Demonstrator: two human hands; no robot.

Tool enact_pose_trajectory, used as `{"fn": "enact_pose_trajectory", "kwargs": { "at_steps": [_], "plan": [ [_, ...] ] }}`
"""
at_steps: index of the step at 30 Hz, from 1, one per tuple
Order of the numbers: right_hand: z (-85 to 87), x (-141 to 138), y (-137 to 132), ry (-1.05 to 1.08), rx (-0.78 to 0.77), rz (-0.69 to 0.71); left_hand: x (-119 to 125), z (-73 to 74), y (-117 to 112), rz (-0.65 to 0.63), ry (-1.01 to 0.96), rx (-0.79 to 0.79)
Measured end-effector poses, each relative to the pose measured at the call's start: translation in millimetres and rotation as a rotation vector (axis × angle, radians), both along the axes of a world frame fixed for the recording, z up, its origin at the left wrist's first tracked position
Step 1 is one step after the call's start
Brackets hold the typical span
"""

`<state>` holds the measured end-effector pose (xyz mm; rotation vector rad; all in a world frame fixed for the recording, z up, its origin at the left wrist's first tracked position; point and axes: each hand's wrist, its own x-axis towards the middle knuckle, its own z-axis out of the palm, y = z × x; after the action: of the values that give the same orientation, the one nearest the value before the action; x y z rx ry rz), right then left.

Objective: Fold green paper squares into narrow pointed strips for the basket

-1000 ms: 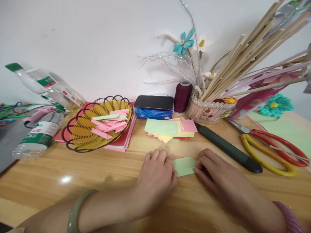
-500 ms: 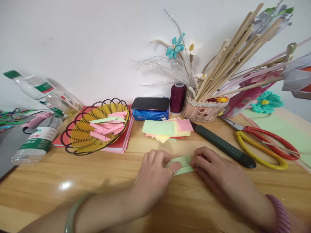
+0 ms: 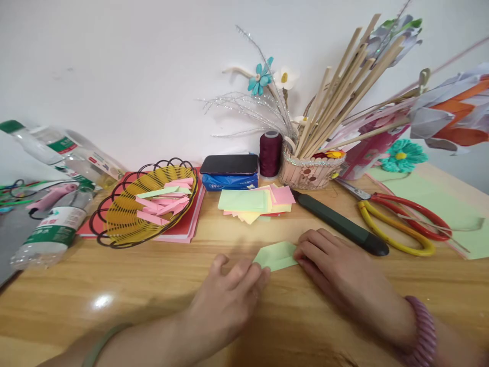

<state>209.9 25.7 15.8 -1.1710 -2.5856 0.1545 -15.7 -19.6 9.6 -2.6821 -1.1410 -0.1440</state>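
A small piece of light green paper (image 3: 278, 256), creased and with its left corners folded in, lies on the wooden table between my hands. My left hand (image 3: 233, 293) has its thumb and fingers closed at the paper's left corner. At the right end, my right hand (image 3: 334, 270) pinches the paper's edge, its fingers bent and resting near the table. Behind the paper sits a stack of green, yellow and pink paper slips (image 3: 244, 201). A dark green utility knife (image 3: 340, 224) lies just beyond my right hand.
Folded pink and green paper pieces fill a yellow woven basket (image 3: 114, 214) on red paper sheets (image 3: 196, 214). Farther back are a phone (image 3: 229, 164) on a blue packet, a maroon thread spool (image 3: 270, 155) and a stick holder (image 3: 311, 171). Red-yellow scissors (image 3: 401, 224) lie right; bottles (image 3: 53, 232) left.
My left hand has drawn back from the paper's top to its lower left corner, baring a pointed left end. My right hand stays at the right edge. The view has shifted slightly.
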Motion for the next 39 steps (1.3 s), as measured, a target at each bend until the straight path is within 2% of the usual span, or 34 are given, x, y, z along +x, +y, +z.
{"fn": "enact_pose_trajectory", "kwargs": {
  "at_steps": [5,7,12,17,22,26,31,36,39],
  "plan": [
    [-0.6,2.5,-2.5,-0.038,0.058,-0.008,-6.6,0.5,-1.3,-0.01,-0.02,-0.019],
    [1.1,3.2,-6.2,-0.041,0.126,0.013,-5.7,1.1,0.4,-0.022,-0.022,-0.018],
    [7.6,-4.1,-19.5,-0.069,0.282,0.227,-2.4,2.6,2.6,-0.038,-0.042,-0.001],
    [8.6,-3.7,-21.0,-0.094,0.285,0.264,-3.8,4.8,2.7,-0.034,-0.04,0.006],
    [9.8,14.5,-12.0,-0.085,0.271,0.209,-7.0,0.6,5.7,-0.051,-0.1,0.006],
    [12.7,18.9,-9.5,-0.059,0.304,0.189,-7.7,-1.1,9.1,-0.08,-0.186,0.031],
    [13.4,15.6,-10.6,-0.078,0.368,0.184,-11.8,0.4,10.3,-0.121,-0.131,0.014],
    [8.8,20.8,-6.9,-0.035,0.402,0.257,-19.1,-4.9,12.4,-0.11,-0.195,0.04],
    [3.8,20.5,-10.8,0.025,0.393,0.322,-19.2,-3.2,17.1,-0.094,-0.207,0.091]
  ]
}}
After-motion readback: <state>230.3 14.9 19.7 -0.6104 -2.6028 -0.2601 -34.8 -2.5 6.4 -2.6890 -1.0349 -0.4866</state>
